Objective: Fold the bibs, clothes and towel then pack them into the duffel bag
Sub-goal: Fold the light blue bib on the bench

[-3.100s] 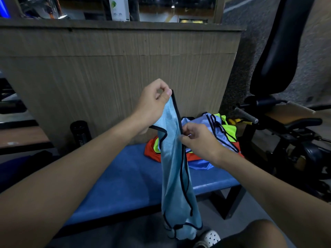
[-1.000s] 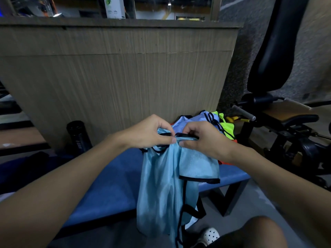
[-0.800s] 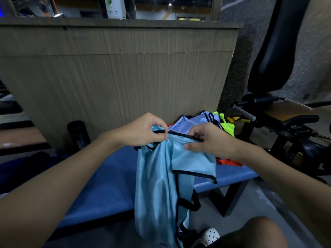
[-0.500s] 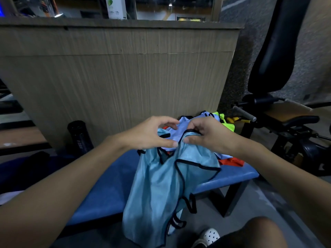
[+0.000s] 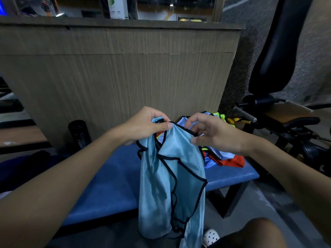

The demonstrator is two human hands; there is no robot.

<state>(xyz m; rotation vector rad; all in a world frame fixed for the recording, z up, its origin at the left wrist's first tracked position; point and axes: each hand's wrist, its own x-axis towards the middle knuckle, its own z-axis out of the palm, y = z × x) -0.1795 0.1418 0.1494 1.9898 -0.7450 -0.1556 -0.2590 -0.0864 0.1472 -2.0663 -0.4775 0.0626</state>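
Two hands meet above the blue tabletop [image 5: 107, 176]. The left hand [image 5: 145, 126] pinches the top of a light-blue bib [image 5: 172, 176], which hangs down past the tabletop's front edge. The right hand [image 5: 216, 136] is curled at the bib's black trim, thumb on the fabric — cannot tell if it grips. A pile of bibs [image 5: 223, 156] lies behind on the tabletop.

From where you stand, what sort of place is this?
Most likely a gym or sports hall: a padded blue bench, a workout machine with a black back pad, and a heap of coloured training bibs.
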